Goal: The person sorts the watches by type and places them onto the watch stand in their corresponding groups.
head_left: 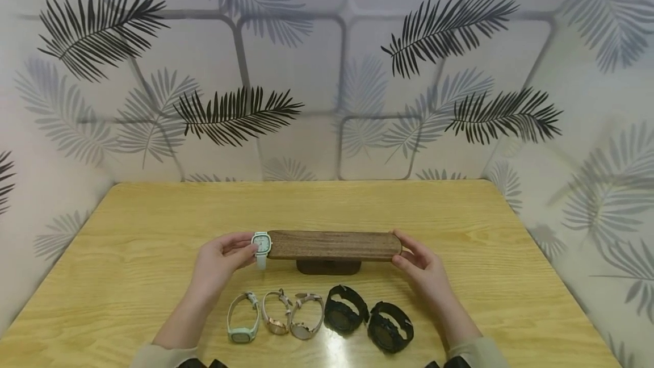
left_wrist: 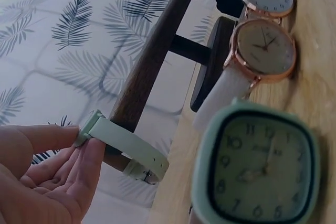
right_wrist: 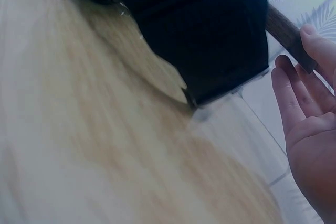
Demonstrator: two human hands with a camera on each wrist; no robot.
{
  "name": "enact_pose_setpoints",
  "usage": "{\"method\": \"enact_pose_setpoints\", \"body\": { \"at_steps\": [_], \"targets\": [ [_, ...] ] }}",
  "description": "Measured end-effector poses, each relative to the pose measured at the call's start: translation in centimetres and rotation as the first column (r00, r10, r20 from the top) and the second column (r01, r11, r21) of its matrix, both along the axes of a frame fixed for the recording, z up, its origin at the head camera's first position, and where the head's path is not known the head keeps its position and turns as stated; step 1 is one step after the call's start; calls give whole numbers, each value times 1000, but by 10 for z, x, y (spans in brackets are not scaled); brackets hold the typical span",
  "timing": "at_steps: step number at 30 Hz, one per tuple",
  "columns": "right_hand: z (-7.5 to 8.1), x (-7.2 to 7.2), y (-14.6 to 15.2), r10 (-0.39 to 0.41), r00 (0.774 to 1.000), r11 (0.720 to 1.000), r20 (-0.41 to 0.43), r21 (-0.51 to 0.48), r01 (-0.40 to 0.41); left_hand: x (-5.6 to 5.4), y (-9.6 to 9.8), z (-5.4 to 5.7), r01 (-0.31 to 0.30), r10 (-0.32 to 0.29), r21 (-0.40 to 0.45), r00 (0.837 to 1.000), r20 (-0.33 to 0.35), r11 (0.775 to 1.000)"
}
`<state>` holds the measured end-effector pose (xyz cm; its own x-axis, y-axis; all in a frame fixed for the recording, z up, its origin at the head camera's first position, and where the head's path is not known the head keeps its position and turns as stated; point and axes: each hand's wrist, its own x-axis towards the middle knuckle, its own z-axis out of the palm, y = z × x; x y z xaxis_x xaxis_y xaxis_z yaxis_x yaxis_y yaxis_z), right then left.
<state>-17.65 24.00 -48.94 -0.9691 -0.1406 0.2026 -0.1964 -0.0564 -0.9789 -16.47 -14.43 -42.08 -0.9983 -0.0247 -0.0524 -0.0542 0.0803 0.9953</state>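
Note:
A long dark wooden bar (head_left: 334, 244) lies level on a black base (head_left: 328, 267), forming a watch stand. Around its left end loops a pale mint watch (head_left: 261, 243) with a squarish face. My left hand (head_left: 219, 259) pinches this watch's case between thumb and fingers; in the left wrist view its buckled strap (left_wrist: 126, 142) hangs below the bar. At the opposite end, my right hand (head_left: 423, 264) grips the bar's tip, thumb on the near side and fingers behind, as the right wrist view of the hand (right_wrist: 312, 135) also shows.
In front of the stand, a row of watches lies on the wooden table (head_left: 128, 277): a mint square one (head_left: 242, 335), two rose-gold ones (head_left: 277, 327) with pale straps, and two black ones (head_left: 343, 318). A leaf-patterned wall (head_left: 317, 72) rises behind the table.

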Motion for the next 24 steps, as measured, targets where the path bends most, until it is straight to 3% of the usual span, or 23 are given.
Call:
{"method": "enact_pose_setpoints", "body": {
  "at_steps": [5, 10, 14, 18, 24],
  "targets": [
    [0, 0, -1, 14, 1000, 1000, 8, -25, -13, -2, -1, 1, 10, -16, -160, 999, -37, 987],
    [1, 1, -2, 29, 1000, 999, 11, -32, -28, -4, -5, -1, -1, -51, -342, 988, -145, 940],
    [1, 2, -3, 28, 1000, 999, 11, -35, -28, -6, -7, -5, 43, -166, -434, 954, -249, 900],
    [1, 1, -2, 27, 1000, 999, 7, -27, -27, -8, -8, -7, 92, -274, -504, 913, -302, 859],
    [1, 0, -1, 19, 1000, 1000, 18, -9, -19, -13, -9, -6, 15, -354, -665, 855, -379, 747]
  ]
}}
